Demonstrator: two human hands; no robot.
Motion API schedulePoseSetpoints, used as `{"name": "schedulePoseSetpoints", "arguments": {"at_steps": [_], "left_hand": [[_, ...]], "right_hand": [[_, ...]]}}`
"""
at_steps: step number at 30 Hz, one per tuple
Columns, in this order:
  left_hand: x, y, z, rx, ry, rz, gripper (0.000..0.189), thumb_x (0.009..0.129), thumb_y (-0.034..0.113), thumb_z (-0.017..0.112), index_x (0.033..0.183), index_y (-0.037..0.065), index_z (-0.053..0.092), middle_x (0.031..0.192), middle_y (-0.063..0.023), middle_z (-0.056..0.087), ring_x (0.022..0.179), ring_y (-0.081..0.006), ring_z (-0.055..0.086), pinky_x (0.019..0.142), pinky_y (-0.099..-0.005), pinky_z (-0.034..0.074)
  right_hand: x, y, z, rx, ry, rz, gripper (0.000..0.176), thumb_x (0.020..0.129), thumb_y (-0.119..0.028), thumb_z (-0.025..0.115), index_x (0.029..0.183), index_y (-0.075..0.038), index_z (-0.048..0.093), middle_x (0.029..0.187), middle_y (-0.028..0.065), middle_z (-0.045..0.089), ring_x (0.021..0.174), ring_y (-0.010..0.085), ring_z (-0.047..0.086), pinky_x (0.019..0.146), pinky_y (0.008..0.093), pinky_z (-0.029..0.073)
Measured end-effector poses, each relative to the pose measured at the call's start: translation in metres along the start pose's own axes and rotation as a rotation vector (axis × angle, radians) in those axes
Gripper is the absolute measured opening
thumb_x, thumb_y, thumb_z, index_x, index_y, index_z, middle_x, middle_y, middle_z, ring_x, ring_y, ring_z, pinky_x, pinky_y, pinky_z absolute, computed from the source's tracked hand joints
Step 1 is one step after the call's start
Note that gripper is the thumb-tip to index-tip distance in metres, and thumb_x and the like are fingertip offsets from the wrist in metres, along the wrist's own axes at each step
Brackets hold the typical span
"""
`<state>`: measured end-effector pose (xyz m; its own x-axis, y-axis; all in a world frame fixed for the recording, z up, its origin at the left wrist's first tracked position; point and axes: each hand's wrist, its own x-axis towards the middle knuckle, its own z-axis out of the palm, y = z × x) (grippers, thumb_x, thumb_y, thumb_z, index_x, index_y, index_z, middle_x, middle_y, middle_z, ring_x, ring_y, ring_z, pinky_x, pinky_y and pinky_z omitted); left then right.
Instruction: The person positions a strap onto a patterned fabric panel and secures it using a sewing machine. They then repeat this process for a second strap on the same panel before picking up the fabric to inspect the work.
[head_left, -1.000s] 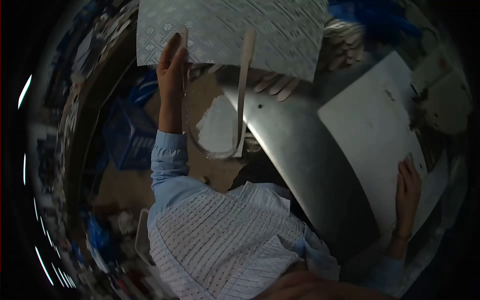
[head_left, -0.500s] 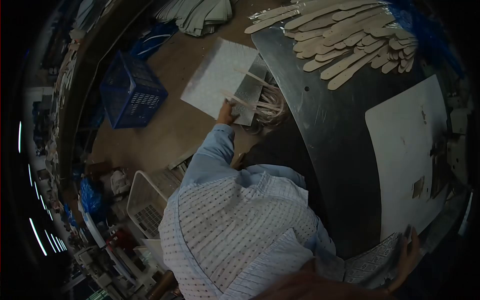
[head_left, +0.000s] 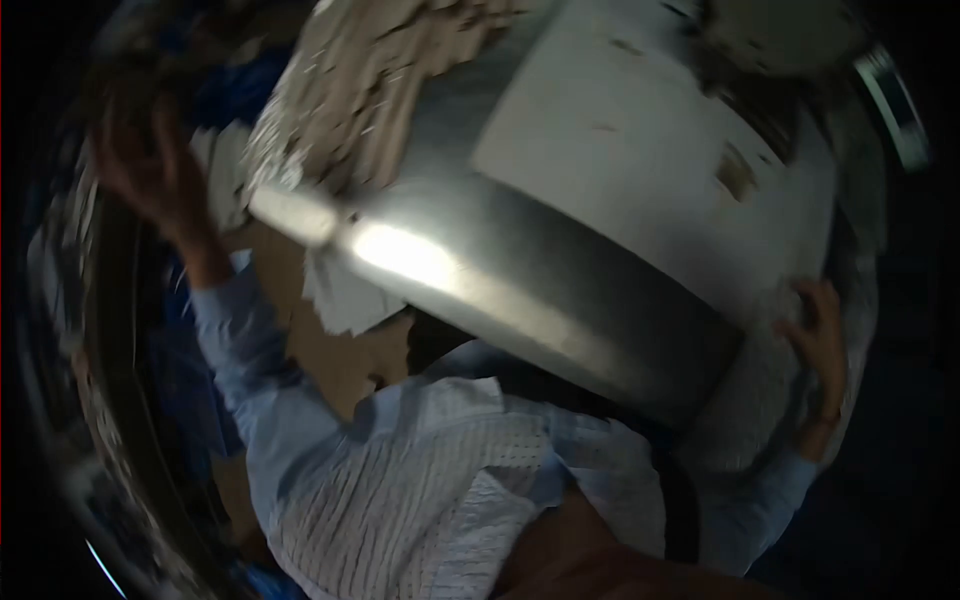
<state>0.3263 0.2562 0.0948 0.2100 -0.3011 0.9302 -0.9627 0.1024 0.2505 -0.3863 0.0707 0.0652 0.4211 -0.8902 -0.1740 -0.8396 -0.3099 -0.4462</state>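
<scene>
My left hand [head_left: 150, 170] is raised at the upper left, fingers spread and holding nothing, slightly smeared by motion. Behind it lie a dim shelf edge and blue material. At the right, my right hand [head_left: 822, 340] has its thumb and forefinger apart. It rests by the edge of a pale grey sheet-like material [head_left: 745, 390], which hangs beside the work surface. Between my hands stretches a shiny dark metal worktop [head_left: 600, 300] with a large white board [head_left: 620, 170] on it.
A pile of long tan strips [head_left: 370, 90] lies at the worktop's far left, with clear plastic around it. Pale sheets [head_left: 345, 295] lie on the brown surface below the worktop's edge. A machine head [head_left: 780, 35] stands over the board at the upper right.
The view has swung right. My left hand has let go of the pale sheet and strips it was touching and is now lifted. My right hand's fingers have opened more.
</scene>
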Motion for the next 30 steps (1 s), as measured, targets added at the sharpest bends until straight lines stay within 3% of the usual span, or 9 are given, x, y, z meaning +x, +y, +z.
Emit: {"name": "schedulePoseSetpoints", "arguments": {"at_steps": [1,3,7,10,18,21,24,27,30], "left_hand": [[0.024,0.035,0.027,-0.125,-0.129,0.146,0.051,0.094,0.01,0.066,0.14,0.005,0.046,0.148,-0.0201,0.034,0.126,-0.0346,0.052,0.102,-0.0409,0.051],[0.045,0.11,0.077,-0.243,-0.367,0.424,0.043,0.092,0.007,0.066,0.134,0.006,0.054,0.138,-0.0171,0.051,0.129,-0.0337,0.051,0.105,-0.0427,0.049],[0.014,0.253,0.167,-0.549,-0.792,0.749,0.034,0.086,0.01,0.068,0.12,0.011,0.067,0.128,-0.009,0.061,0.127,-0.025,0.054,0.106,-0.0449,0.045],[-0.023,0.312,0.203,-0.761,-1.101,0.98,0.036,0.082,0.01,0.067,0.118,0.01,0.068,0.12,-0.0058,0.065,0.117,-0.019,0.059,0.104,-0.0414,0.042],[-0.088,0.382,0.235,-0.915,-1.126,1.106,0.032,0.085,0.008,0.058,0.115,0.009,0.07,0.116,-0.0065,0.068,0.112,-0.0202,0.061,0.104,-0.0351,0.042],[-0.086,0.374,0.235,-0.889,-1.141,1.093,0.034,0.085,0.008,0.057,0.117,0.009,0.069,0.116,-0.0073,0.068,0.111,-0.0205,0.063,0.103,-0.0347,0.043],[-0.089,0.373,0.24,-0.904,-1.076,1.1,0.039,0.082,0.01,0.065,0.12,0.009,0.069,0.111,-0.0048,0.07,0.102,-0.0173,0.064,0.098,-0.032,0.043],[-0.086,0.377,0.242,-0.925,-1.172,1.052,0.036,0.084,0.006,0.059,0.119,0.009,0.069,0.118,-0.0093,0.068,0.111,-0.02,0.063,0.104,-0.0341,0.042],[-0.081,0.379,0.244,-0.901,-1.178,1.067,0.038,0.083,0.007,0.06,0.119,0.009,0.068,0.118,-0.0099,0.068,0.113,-0.0202,0.062,0.105,-0.035,0.042]], "right_hand": [[-0.004,-0.015,-0.003,-0.223,0.037,-0.141,0.044,0.071,-0.009,0.082,0.11,-0.006,0.062,0.114,0.0109,0.057,0.113,0.03,0.054,0.097,0.0399,0.045],[-0.018,-0.037,0.003,-0.259,0.093,-0.052,0.037,0.077,-0.016,0.08,0.108,-0.006,0.063,0.11,0.0096,0.058,0.108,0.0279,0.056,0.092,0.0395,0.046],[-0.053,-0.024,0.005,-0.292,0.224,0.006,0.044,0.082,-0.025,0.079,0.12,-0.008,0.063,0.113,0.0074,0.058,0.109,0.0254,0.056,0.089,0.0356,0.048],[-0.068,-0.017,0.011,-0.006,0.154,0.151,0.05,0.083,-0.028,0.078,0.127,-0.01,0.061,0.112,0.0068,0.058,0.108,0.0248,0.057,0.088,0.036,0.049],[-0.051,0.005,0.063,-0.317,0.685,-0.266,0.029,0.085,-0.021,0.075,0.106,-0.006,0.063,0.099,0.0084,0.059,0.095,0.0284,0.059,0.083,0.0385,0.05],[-0.053,0.001,0.06,-0.59,0.648,-0.446,0.017,0.087,-0.015,0.07,0.098,-0.005,0.061,0.093,0.0096,0.059,0.092,0.0292,0.059,0.082,0.0402,0.049],[-0.054,-0.017,0.055,-0.261,0.605,-0.13,0.014,0.09,-0.014,0.066,0.094,-0.003,0.059,0.093,0.0107,0.059,0.085,0.0301,0.059,0.076,0.0413,0.049],[-0.048,-0.014,0.055,-0.266,0.59,-0.086,0.019,0.092,-0.019,0.065,0.086,-0.002,0.059,0.082,0.0109,0.058,0.078,0.0277,0.06,0.066,0.04,0.049],[-0.049,0.002,0.064,-0.299,0.838,-0.321,0.025,0.096,-0.019,0.058,0.077,-0.003,0.055,0.068,0.0123,0.051,0.061,0.0299,0.054,0.061,0.0391,0.044]]}}
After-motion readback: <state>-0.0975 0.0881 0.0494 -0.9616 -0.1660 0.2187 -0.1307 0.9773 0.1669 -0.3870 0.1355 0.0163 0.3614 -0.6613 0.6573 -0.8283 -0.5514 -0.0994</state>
